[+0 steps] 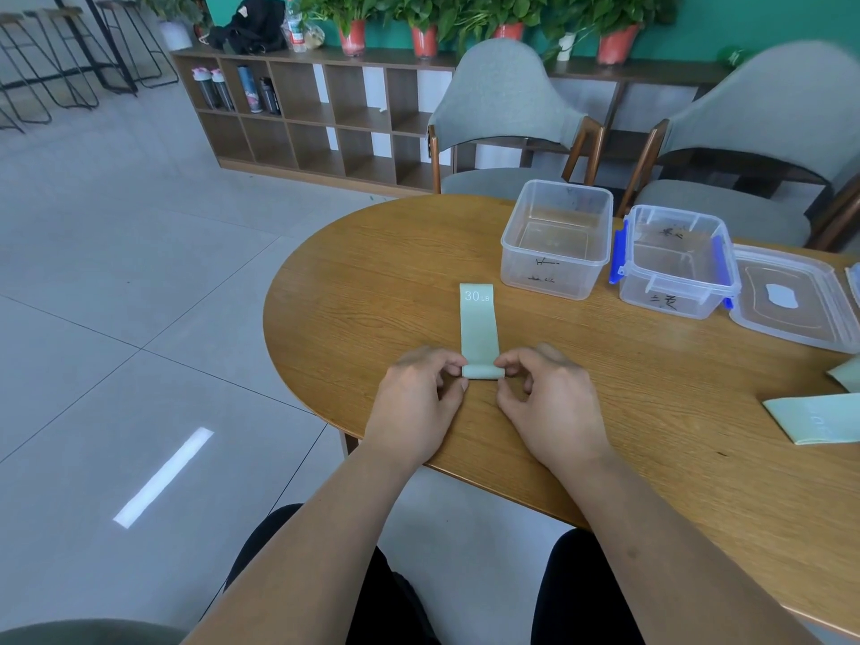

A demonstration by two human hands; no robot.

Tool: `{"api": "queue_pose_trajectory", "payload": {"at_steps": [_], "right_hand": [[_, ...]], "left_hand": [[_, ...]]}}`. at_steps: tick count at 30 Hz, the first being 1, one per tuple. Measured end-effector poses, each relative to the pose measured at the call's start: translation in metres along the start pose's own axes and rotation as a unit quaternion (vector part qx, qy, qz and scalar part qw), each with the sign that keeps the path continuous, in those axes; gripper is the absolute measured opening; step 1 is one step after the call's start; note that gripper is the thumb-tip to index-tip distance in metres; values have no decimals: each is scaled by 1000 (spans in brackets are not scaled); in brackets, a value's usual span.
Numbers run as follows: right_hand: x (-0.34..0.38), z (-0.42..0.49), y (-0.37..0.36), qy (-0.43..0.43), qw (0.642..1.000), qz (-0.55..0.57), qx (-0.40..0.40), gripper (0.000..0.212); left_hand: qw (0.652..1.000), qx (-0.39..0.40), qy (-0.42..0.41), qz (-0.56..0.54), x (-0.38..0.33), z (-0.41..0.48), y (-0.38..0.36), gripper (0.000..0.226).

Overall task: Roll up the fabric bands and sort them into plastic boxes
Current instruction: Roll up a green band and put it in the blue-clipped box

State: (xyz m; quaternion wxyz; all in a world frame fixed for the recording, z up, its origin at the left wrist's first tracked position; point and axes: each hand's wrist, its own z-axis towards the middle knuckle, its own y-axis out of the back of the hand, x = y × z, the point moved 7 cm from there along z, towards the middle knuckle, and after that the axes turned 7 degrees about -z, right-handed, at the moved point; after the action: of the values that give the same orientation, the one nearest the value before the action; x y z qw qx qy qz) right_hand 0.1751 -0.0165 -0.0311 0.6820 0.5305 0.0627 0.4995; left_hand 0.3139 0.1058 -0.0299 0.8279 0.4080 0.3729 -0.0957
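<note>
Nearest, dark trousers under the near table edge, both bare forearms reaching forward over it.

On the wooden table (372, 281), left hand (414, 398) and right hand (549, 402) side by side, knuckles up, fingers curled. Between them, the pale green fabric band (479, 328), flat on the wood and running straight away towards the far side, printed "30 LB" at its far end. Near end turned over into a small roll (484, 371). Left thumb and forefinger pinching the roll's left end; right thumb and forefinger pinching its right end. Remaining fingers tucked in, off the fabric. Rest of the band beyond the fingertips, untouched.

To the right, near the edge of view, a second green band (814, 418) lying flat, with the corner of a third (847, 374) just beyond it.

Farther back and right of the band, a clear lidless plastic box (549, 279) with handwritten marks; just beside it on the right, a clear box with blue clips (670, 300); right again, a loose clear lid (791, 309) flat on the table.

Behind the table, two grey chairs (507, 95). Farthest, a low wooden shelf unit (325, 123) with bottles, and potted plants (353, 34) on top.
</note>
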Motion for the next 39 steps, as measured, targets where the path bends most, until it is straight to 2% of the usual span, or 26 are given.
{"api": "queue_pose_trajectory", "payload": {"at_steps": [6, 10, 18, 22, 25, 28, 34, 39], "right_hand": [[0, 0, 1, 1, 1000, 6, -1, 22], [0, 0, 3, 6, 1000, 20, -5, 22], [-2, 0, 4, -23, 999, 45, 4, 21], [-2, 1, 4, -46, 997, 59, 19, 24], [-3, 1, 5, -52, 996, 64, 18, 17], [-1, 2, 6, -37, 999, 37, 4, 9], [-1, 1, 1, -26, 1000, 12, 3, 24], [-1, 2, 0, -29, 999, 4, 15, 27]], "left_hand": [[1000, 7, 0, -2, 1, 1, -1, 28], [1000, 1, 11, -11, 3, 1, 0, 23], [998, 5, 25, -50, 1, -2, 3, 25], [997, 3, 44, -57, 2, -1, 4, 15], [999, 1, 36, -39, 1, -1, 3, 10], [999, 7, 30, -30, 3, -1, 0, 16], [999, 13, 33, -13, 6, 3, -3, 25], [999, 21, 45, -7, 4, 7, -4, 26]]}}
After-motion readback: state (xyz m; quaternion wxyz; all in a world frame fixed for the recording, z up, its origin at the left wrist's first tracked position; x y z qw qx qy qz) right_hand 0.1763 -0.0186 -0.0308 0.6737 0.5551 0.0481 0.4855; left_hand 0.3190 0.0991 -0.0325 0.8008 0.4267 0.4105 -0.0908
